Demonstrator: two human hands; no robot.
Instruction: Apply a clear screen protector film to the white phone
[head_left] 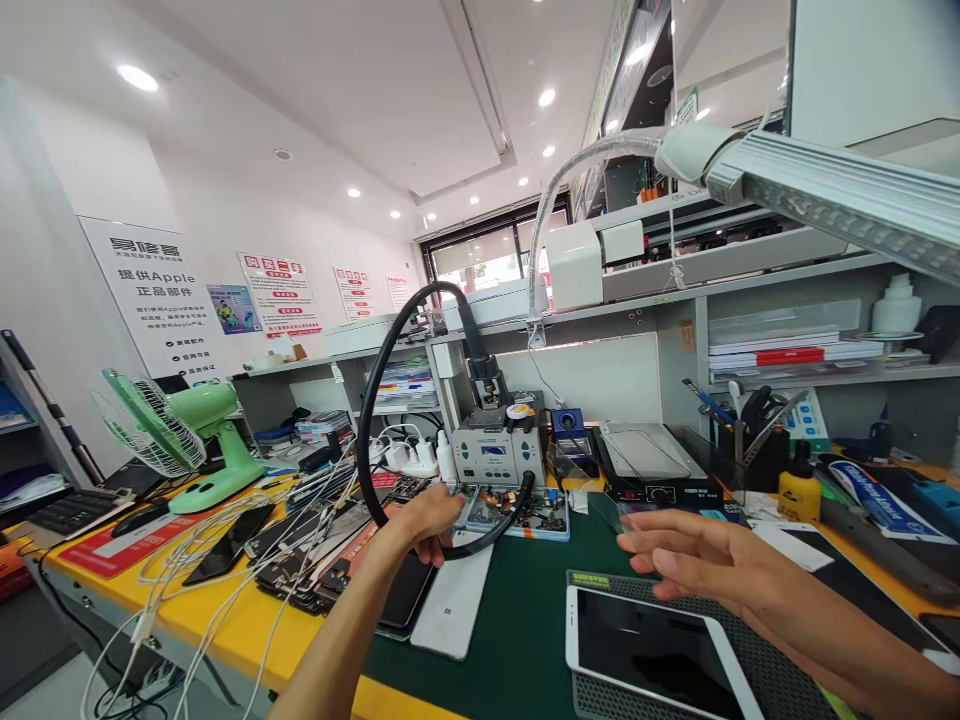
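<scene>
My left hand [429, 518] reaches over the black hose [365, 420] of a grey soldering station [499, 455]. Its fingers point forward at the near left end of a tray of small parts [551, 532]; the thumb hangs lower, and I see nothing held. Whether the hand touches the hose is unclear. To the right, my right hand [697, 555] hovers with fingers apart above a white tablet [652, 650] with a dark screen, lying on a grey perforated mat [780, 650]. A thin clear sheet [606, 512] shows by its fingertips; contact cannot be made out.
A white Xiaomi device [454, 610] lies beside a black phone [409, 595] on the green mat [517, 620]. Leftward are tangled white cables [202, 545] and a green fan [217, 430]. A heating plate [660, 465] and yellow bottle [799, 492] stand right; a lamp arm [840, 190] hangs above.
</scene>
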